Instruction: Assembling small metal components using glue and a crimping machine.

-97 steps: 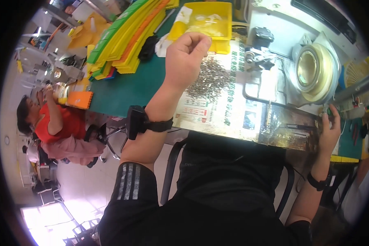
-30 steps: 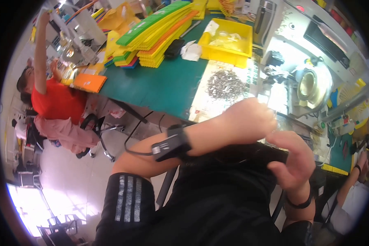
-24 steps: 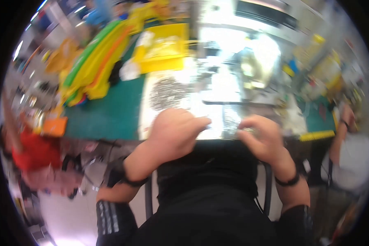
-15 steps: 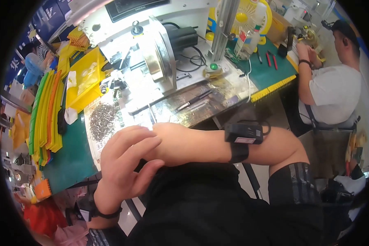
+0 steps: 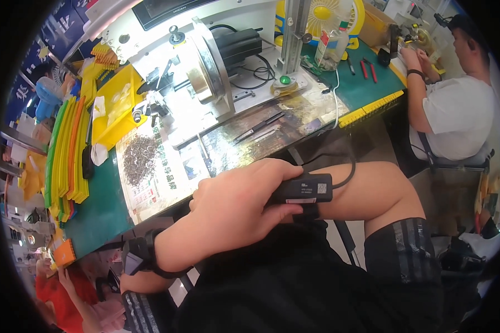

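My left hand [image 5: 233, 197] reaches across my body, thumb and fingers closed around a small black box [image 5: 311, 188] with a cable. A black strap holds the box against my right forearm [image 5: 366, 191], which is bent and lies level in front of me. Behind the left hand my right hand is hidden, so its fingers cannot be made out. A black watch-like band [image 5: 144, 252] circles my left wrist. Beyond the hands, on the bench, a pile of small metal pieces [image 5: 140, 160] rests on a printed sheet [image 5: 144, 197].
A white machine [image 5: 214, 66] with a round wheel stands at the bench's back. Left are a yellow bin [image 5: 116, 105] and stacked yellow trays [image 5: 66, 161]. A pen [image 5: 261, 126], a bottle [image 5: 333, 50] and red-handled pliers [image 5: 368, 71] lie rightward. A co-worker [image 5: 455, 111] sits at right.
My left hand has moved right along the right forearm and closed around the black box; before, its fingers were spread near the right wrist. The box sits slightly further left.
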`<state>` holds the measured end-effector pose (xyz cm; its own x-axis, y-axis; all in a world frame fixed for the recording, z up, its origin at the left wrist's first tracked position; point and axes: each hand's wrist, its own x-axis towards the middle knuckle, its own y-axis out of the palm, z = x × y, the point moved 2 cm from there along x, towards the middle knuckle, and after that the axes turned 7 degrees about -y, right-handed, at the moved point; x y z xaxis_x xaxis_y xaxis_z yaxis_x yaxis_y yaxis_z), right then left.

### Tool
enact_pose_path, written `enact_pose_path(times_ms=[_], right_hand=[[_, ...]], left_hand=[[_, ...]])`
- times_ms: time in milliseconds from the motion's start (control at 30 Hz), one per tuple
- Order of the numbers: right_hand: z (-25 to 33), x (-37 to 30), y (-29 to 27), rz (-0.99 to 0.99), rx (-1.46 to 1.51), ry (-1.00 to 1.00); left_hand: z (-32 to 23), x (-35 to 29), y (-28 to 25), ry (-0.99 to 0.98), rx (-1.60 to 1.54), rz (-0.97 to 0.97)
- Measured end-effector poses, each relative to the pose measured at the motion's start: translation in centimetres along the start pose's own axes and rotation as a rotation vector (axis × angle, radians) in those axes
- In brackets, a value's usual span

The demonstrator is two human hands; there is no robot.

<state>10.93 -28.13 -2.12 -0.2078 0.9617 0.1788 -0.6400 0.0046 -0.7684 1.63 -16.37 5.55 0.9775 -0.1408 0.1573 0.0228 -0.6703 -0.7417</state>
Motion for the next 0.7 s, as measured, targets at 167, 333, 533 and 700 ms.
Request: enact_pose_path(times_ms=[167, 333, 533, 700], right_hand=[[0.3, 10.2, 1.4, 0.052, 0.022, 0.056], [-0.3, 12.6, 1.7, 0.103, 0.056, 0.113], [1.2, 11.1, 3.4, 0.175, 0.104, 0.17], [1.3, 10.8, 3.4, 0.244, 0.133, 0.22]], left_hand=[[-0.5, -0.4, 0.3, 0.297, -0.103, -0.11], [1.2, -0.8, 0.2, 0.427, -0.017, -0.161], [0.0, -1.3, 0.1, 0.28, 0.011, 0.057], [-0.2, -1.8, 2.2, 0.434, -0.043, 0.081]])
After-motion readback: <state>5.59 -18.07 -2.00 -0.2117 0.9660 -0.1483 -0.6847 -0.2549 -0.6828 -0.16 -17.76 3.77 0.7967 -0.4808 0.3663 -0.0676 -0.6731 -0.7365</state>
